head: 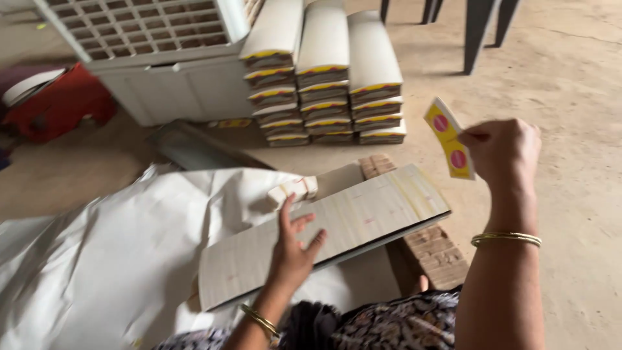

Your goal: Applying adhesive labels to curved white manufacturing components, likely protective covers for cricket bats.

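Two bare hands work over a long, flat stack of curved paper blanks (pixel 337 227) that lies across the person's lap; every place below is given relative to this stack. The left hand (pixel 293 249) rests on the stack's near middle, palm down, fingers spread and loose, grasping nothing, with its fingertips toward a small tied bundle of pale paper (pixel 293 190) that sits just beyond the stack's far edge. A gold bangle circles the left wrist.

The right hand (pixel 502 150) is raised above and to the right of the stack, well clear of it. It is clenched around the edge of a few curved yellow paper blanks with red dots (pixel 449 138), pinching them upright between thumb and fingers. Gold bangles (pixel 506 239) sit on that forearm.

A brick (pixel 434 249) shows under the stack's right end. A large crumpled white sheet (pixel 110 253) spreads to the left of the stack. Farther away, beyond the stack, three tall piles of folded white blanks with yellow and red edges (pixel 324 84) stand on the concrete floor (pixel 570 84). A white plastic air cooler (pixel 162 58) stands to the left of those piles, and a red stool (pixel 61 104) is farther left again. Dark chair legs (pixel 479 32) rise at the far right.
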